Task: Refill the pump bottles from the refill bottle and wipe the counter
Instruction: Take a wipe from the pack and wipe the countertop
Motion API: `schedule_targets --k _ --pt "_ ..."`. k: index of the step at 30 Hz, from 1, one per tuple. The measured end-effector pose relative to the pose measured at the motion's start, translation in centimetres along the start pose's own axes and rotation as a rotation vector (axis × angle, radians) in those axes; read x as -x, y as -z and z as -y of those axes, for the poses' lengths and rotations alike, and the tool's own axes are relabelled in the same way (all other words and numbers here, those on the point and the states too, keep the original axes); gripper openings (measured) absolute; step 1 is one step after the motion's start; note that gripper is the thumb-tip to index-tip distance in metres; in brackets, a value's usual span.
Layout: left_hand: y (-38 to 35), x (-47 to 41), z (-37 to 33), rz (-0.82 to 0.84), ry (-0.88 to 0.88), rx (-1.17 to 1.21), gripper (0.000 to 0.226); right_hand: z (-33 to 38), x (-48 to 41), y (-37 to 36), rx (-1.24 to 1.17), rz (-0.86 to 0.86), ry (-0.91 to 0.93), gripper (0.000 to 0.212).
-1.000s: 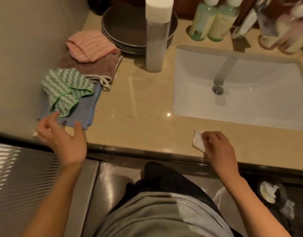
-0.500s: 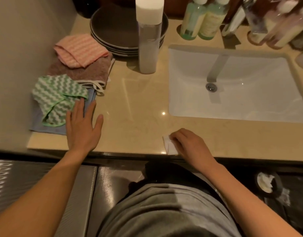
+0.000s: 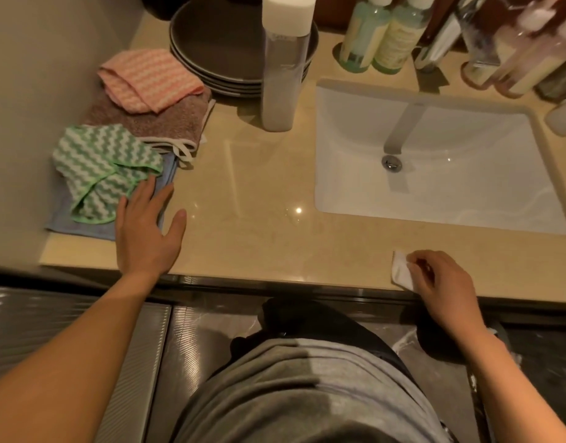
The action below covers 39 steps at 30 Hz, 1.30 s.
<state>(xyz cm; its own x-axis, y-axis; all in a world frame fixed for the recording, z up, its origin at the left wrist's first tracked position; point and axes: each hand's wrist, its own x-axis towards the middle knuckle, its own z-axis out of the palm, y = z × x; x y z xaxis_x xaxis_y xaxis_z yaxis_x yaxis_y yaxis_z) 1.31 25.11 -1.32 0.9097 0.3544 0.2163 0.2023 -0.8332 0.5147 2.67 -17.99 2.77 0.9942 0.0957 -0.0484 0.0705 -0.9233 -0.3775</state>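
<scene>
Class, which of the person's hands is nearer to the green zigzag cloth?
Left. The left hand lies flat, fingertips at the right edge of the green zigzag cloth; the right hand is far to the right, pinching a white tissue.

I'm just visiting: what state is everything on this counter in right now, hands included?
Left hand: open, flat, fingers on the blue cloth.
Right hand: pinching a white tissue at the front edge of the counter.
Tall bottle: upright, white cap on.
Green zigzag cloth: crumpled atop the blue cloth.
Pink cloth: folded, lying on the brown cloth.
Plates: stacked.
Sink: no water running.
</scene>
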Motion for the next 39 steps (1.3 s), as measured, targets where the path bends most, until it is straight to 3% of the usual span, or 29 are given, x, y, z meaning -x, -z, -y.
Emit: schedule_targets --k 3,7,10,13,20,30,34,39 --pt "-0.1 0.1 0.1 -0.011 -0.001 0.012 0.052 3.9 -1.4 -2.1 -0.039 0.043 0.079 0.015" --pt "-0.1 0.2 0.2 -0.029 0.02 0.019 0.053 10.4 -2.1 -4.6 -0.107 0.171 0.425 0.014" --pt "0.0 0.2 0.2 -0.023 0.03 0.007 0.054 13.5 -2.1 -6.1 -0.028 0.298 0.686 0.023" --pt "0.1 0.2 0.2 -0.007 0.03 0.0 0.054 14.2 -1.9 -6.9 0.0 0.357 0.817 0.026" --pt "0.0 0.4 0.2 -0.013 0.042 0.008 0.052 10.2 -3.9 -4.8 -0.094 0.411 0.823 0.02" --pt "0.0 0.2 0.3 -0.031 0.038 0.011 0.049 15.5 -14.1 -7.4 -0.05 0.022 0.424 0.018" --pt "0.0 0.2 0.4 -0.035 0.042 0.016 0.049 18.3 -11.5 -9.0 -0.072 0.079 0.586 0.016" --pt "0.0 0.3 0.3 -0.039 0.052 0.008 0.052 16.2 -6.8 -8.0 -0.052 0.288 0.876 0.013"
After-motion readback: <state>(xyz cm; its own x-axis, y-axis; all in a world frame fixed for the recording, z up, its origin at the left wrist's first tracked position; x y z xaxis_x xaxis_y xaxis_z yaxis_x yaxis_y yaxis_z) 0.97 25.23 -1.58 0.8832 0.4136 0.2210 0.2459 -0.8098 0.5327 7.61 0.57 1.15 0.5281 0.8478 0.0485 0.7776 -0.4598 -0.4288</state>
